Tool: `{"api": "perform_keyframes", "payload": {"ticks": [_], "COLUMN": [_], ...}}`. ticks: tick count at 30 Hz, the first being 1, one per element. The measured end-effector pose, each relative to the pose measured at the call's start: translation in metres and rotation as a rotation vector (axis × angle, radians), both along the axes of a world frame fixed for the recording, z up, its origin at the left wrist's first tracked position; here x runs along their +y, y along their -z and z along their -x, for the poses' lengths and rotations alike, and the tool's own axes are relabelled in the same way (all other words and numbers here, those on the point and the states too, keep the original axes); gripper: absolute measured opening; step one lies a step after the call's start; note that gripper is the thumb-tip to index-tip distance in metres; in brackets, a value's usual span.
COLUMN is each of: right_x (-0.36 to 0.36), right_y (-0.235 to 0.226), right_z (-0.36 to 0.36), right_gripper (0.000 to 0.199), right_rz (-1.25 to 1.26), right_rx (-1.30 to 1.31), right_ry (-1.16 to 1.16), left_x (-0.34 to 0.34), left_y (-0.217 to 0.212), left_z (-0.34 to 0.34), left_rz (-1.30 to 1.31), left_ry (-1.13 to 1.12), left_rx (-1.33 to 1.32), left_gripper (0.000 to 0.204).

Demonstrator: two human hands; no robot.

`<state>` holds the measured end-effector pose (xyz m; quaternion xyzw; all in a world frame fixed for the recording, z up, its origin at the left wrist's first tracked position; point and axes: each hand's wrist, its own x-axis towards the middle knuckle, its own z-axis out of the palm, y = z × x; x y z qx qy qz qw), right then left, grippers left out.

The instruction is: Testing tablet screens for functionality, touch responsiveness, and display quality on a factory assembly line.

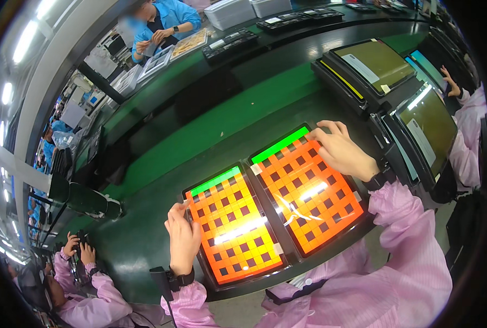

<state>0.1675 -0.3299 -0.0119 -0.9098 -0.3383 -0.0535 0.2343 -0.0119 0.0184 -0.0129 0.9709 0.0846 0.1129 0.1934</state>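
Note:
Two flat screens in black frames lie side by side before me, both lit with a checkered pattern under a green strip. The left screen (230, 218) is orange and yellow; the right screen (303, 186) is mostly orange. White glare streaks cross both, and clear film on the right one looks creased. My left hand (182, 238) is at the left screen's upper left edge, its bent fingers closed round the frame by a small pale tab. Over the upper right corner of the right screen, my right hand (339, 150) is closed, fingertips pinched together; what they pinch is too small to tell.
Framed screens (374, 65) stand stacked at the right, near another person's hand (450, 82). At the lower left, a co-worker's hands (79, 249) hold a dark object. Beyond the green belt (210, 131) are black trays (230, 46) and a person in blue (172, 22). A dark post (90, 199) stands left.

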Motion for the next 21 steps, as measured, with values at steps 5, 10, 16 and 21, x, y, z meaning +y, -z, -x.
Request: {"api": "perform_keyframes", "payload": {"ticks": [5, 10, 16, 21], "right_x": [-0.017, -0.045, -0.073, -0.065], "right_y": [-0.010, -0.006, -0.016, -0.013], "right_z": [0.042, 0.092, 0.162, 0.176], "right_gripper": [0.028, 0.034, 0.041, 0.043], "right_rz": [0.034, 0.069, 0.135, 0.139], "right_rx": [0.059, 0.058, 0.146, 0.146], "right_ry": [0.049, 0.011, 0.095, 0.126], "left_x": [-0.014, -0.050, -0.101, -0.116], "left_y": [0.001, 0.000, -0.009, -0.002], "left_z": [0.034, 0.090, 0.151, 0.171], "left_rz": [-0.006, -0.032, 0.014, 0.013], "left_ry": [-0.015, -0.025, -0.186, -0.233], "left_rx": [0.033, 0.022, 0.199, 0.171], "left_gripper": [0.049, 0.055, 0.049, 0.060]}}
